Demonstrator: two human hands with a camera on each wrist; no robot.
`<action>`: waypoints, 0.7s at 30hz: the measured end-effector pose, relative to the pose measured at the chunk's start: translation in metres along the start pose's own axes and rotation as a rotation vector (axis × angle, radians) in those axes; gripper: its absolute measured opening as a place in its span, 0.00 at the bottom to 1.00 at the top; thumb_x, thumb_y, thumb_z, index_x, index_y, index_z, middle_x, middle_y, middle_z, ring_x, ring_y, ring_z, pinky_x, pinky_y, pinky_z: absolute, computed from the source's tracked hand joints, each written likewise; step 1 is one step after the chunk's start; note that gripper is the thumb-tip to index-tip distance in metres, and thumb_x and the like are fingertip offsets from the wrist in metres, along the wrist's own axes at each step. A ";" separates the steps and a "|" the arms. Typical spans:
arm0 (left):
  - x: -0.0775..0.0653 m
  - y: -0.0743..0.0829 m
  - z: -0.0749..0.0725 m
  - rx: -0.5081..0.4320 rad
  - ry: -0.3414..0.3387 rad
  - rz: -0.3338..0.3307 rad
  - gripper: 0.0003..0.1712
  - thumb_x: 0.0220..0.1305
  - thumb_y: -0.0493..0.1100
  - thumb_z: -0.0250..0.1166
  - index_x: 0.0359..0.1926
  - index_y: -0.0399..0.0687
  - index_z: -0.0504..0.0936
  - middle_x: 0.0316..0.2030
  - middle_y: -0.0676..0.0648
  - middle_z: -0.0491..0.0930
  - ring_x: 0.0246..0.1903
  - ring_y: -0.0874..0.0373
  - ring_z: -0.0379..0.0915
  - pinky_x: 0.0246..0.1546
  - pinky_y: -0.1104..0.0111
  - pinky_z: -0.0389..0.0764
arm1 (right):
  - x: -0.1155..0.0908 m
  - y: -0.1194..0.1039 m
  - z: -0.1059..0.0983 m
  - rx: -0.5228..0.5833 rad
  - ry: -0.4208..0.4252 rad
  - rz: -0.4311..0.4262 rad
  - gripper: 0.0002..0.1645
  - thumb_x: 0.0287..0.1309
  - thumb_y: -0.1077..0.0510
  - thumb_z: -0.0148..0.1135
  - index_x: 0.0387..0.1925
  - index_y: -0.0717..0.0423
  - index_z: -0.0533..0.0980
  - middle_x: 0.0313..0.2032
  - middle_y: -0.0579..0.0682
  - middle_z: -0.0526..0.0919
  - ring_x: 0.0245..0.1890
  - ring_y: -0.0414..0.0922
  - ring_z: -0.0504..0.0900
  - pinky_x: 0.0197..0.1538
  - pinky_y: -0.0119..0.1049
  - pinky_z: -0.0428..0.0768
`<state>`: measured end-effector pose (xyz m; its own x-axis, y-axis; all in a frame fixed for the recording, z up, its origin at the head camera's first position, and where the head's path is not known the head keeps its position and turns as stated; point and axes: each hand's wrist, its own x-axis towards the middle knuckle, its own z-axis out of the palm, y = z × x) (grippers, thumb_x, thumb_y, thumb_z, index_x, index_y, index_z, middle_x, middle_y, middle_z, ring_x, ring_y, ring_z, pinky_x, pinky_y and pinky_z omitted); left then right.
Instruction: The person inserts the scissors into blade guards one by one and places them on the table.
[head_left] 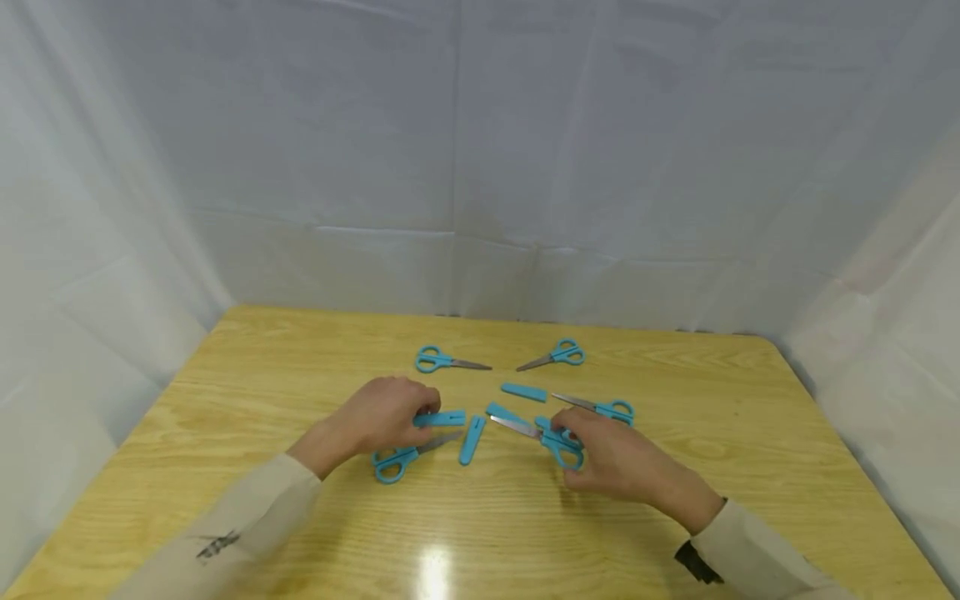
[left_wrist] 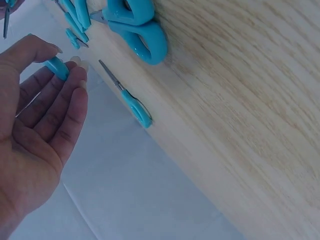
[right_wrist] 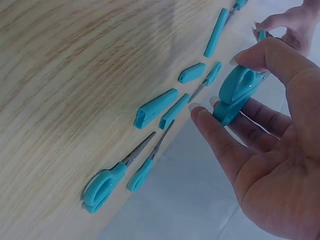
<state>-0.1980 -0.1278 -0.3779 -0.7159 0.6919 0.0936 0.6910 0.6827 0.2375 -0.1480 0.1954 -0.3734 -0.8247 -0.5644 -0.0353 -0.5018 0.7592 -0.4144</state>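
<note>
Looks like the sheathing step: my left hand [head_left: 390,412] pinches a blue cover [head_left: 442,418], slit end facing right, and my right hand [head_left: 618,454] grips the held scissors [head_left: 551,437] by the handles, blade pointing left, tip apart from the cover; next move probably calls for lining tip up with slit. A loose cover [head_left: 472,440] lies near the gap, other scissors [head_left: 407,456] sit by my left hand, so either could get bumped; two far scissors [head_left: 457,362] seem out of the way.
</note>
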 end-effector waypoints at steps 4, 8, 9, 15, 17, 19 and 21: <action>-0.002 0.002 0.001 -0.012 0.007 0.002 0.04 0.56 0.45 0.66 0.30 0.53 0.80 0.22 0.61 0.71 0.20 0.66 0.63 0.23 0.70 0.69 | 0.001 0.000 0.002 -0.011 -0.008 -0.020 0.28 0.50 0.58 0.68 0.53 0.54 0.71 0.48 0.47 0.76 0.41 0.42 0.76 0.38 0.39 0.76; -0.002 0.004 0.003 -0.015 0.005 0.012 0.07 0.58 0.49 0.67 0.31 0.53 0.80 0.23 0.60 0.73 0.21 0.66 0.64 0.25 0.69 0.70 | 0.003 0.001 0.006 -0.020 -0.012 -0.036 0.28 0.49 0.59 0.68 0.54 0.54 0.71 0.50 0.48 0.76 0.40 0.40 0.75 0.38 0.38 0.75; -0.002 0.005 0.004 -0.011 0.005 0.017 0.07 0.58 0.49 0.67 0.31 0.53 0.80 0.24 0.60 0.74 0.22 0.65 0.64 0.25 0.68 0.70 | 0.003 0.001 0.007 -0.024 -0.011 -0.039 0.28 0.49 0.58 0.68 0.54 0.54 0.71 0.50 0.48 0.76 0.40 0.40 0.76 0.39 0.38 0.75; -0.002 0.008 0.005 0.005 0.000 0.040 0.03 0.56 0.45 0.66 0.31 0.53 0.80 0.24 0.60 0.74 0.23 0.65 0.65 0.26 0.68 0.71 | 0.005 0.001 0.013 -0.024 0.002 -0.070 0.28 0.46 0.59 0.66 0.53 0.52 0.71 0.53 0.47 0.75 0.43 0.41 0.77 0.43 0.38 0.78; -0.003 0.009 0.006 0.006 -0.010 0.040 0.02 0.55 0.44 0.66 0.31 0.54 0.80 0.24 0.61 0.73 0.23 0.65 0.64 0.25 0.68 0.70 | 0.005 0.002 0.014 -0.028 0.000 -0.073 0.28 0.45 0.59 0.66 0.52 0.51 0.71 0.54 0.48 0.75 0.42 0.41 0.77 0.42 0.38 0.78; -0.003 0.009 0.007 0.005 -0.018 0.037 0.02 0.55 0.42 0.64 0.30 0.53 0.79 0.24 0.61 0.72 0.22 0.65 0.64 0.25 0.68 0.70 | 0.006 0.002 0.016 -0.036 -0.005 -0.071 0.28 0.45 0.58 0.66 0.52 0.50 0.71 0.56 0.48 0.75 0.44 0.41 0.77 0.43 0.37 0.78; -0.004 0.009 0.009 0.004 -0.019 0.037 0.02 0.54 0.41 0.63 0.30 0.53 0.79 0.24 0.61 0.72 0.22 0.65 0.63 0.25 0.69 0.69 | 0.006 0.001 0.017 -0.036 -0.015 -0.069 0.28 0.46 0.58 0.66 0.52 0.50 0.71 0.57 0.49 0.74 0.45 0.42 0.78 0.41 0.36 0.77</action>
<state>-0.1879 -0.1220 -0.3846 -0.6880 0.7208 0.0838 0.7171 0.6577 0.2308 -0.1488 0.1870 -0.3892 -0.7837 -0.6207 -0.0218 -0.5670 0.7293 -0.3829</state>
